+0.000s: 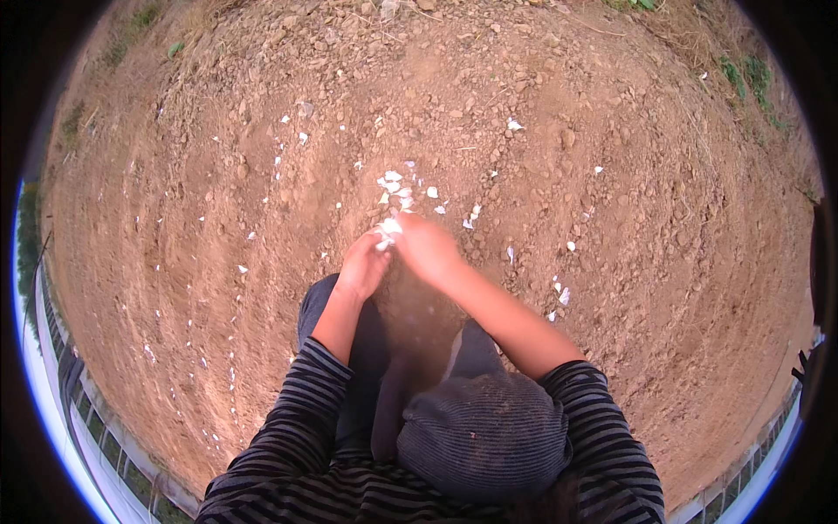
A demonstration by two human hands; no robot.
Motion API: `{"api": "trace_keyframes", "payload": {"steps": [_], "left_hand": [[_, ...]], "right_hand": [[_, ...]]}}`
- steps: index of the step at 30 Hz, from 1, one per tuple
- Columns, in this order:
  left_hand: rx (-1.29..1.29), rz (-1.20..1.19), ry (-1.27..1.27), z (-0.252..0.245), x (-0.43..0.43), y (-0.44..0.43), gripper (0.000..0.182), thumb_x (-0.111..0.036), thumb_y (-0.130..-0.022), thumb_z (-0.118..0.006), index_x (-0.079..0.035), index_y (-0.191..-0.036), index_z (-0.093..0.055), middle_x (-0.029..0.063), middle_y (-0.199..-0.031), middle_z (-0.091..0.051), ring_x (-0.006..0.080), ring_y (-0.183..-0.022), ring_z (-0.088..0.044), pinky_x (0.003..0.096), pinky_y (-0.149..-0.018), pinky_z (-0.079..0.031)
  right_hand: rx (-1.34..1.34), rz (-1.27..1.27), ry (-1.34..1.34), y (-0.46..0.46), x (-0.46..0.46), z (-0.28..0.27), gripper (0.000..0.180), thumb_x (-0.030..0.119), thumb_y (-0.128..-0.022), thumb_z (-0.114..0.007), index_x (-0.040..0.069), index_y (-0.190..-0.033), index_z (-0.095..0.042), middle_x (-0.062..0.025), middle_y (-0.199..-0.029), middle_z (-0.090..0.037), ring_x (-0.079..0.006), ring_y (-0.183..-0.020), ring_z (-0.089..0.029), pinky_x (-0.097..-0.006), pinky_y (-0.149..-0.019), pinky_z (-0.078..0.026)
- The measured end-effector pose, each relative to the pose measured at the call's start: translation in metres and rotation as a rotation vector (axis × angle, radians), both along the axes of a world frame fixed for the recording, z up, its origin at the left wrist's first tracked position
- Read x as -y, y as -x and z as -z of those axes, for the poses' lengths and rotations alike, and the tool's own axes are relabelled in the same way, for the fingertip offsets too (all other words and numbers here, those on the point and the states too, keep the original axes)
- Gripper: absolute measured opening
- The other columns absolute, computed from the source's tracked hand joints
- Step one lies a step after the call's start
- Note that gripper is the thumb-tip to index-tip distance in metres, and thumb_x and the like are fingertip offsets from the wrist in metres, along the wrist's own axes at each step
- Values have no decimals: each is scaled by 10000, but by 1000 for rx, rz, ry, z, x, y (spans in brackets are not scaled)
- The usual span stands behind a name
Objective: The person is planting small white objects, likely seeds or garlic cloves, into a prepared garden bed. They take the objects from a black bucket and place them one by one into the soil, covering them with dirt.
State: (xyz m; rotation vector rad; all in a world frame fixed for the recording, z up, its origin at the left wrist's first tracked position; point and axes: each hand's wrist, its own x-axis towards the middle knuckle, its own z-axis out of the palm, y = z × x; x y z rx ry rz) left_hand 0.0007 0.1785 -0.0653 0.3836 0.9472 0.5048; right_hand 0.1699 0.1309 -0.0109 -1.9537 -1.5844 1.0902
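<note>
My left hand (366, 262) and my right hand (424, 245) meet in front of my knees, just above the brown soil. Between their fingers is a small cluster of white garlic (390, 227), partly covered by the fingers and blurred. Both hands appear to grip it, the right from above and the left from the near side. Just beyond the fingertips lies a loose group of white and pinkish garlic pieces (393, 185). I cannot tell whether each is a whole clove or only skin.
Dry, stony soil (655, 229) spreads all around, dotted with more white pieces (564, 297), several in rough lines at left. A dark grey ribbed cloth item (484, 439) sits close to my body. Dry grass (694, 29) borders the far side; a railing (98, 432) runs along the lower left.
</note>
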Motion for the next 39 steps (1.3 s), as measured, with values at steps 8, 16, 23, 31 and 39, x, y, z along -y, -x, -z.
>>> {"api": "trace_keyframes", "payload": {"steps": [8,16,23,31,39], "left_hand": [[427,-196,284,5,-5,-13,347,-268,-928,-435,-29,-1119,-597,132,-1140,-636,291,-1114,-581,418,-1002,-437],[424,-239,436,-2,-14,6,215,-243,-925,-518,-56,-896,-619,106,-888,-643,209,-727,-579,361,-631,-508],[207,-309,453,-15,-10,8,222,-216,-929,-521,-52,-1050,-609,136,-1002,-629,248,-849,-577,367,-693,-502],[317,-299,367,14,-11,-5,325,-211,-965,-417,-65,-1226,-543,145,-1218,-593,306,-1101,-587,480,-931,-487],[298,-286,547,18,-9,-2,369,-414,-970,-528,-111,-776,-611,96,-886,-666,247,-808,-632,372,-605,-543]], "right_hand": [[446,-132,-451,48,-3,-19,226,93,-798,-581,-3,-1003,-583,-162,-1078,-565,-341,-943,-610,-418,-779,-542],[278,-40,-435,-19,-64,23,233,89,-815,-569,37,-1034,-628,-137,-1100,-586,-316,-1077,-558,-415,-905,-499],[378,-391,-233,-24,-86,63,219,140,-853,-543,49,-1017,-656,-92,-1129,-575,-292,-1128,-536,-408,-917,-505],[55,-113,-485,3,-34,21,192,99,-789,-604,73,-978,-626,-84,-1054,-586,-283,-1040,-576,-374,-839,-537],[88,36,-371,-23,-30,28,272,124,-811,-664,102,-1080,-635,-74,-1157,-581,-295,-1099,-553,-403,-922,-493]]}}
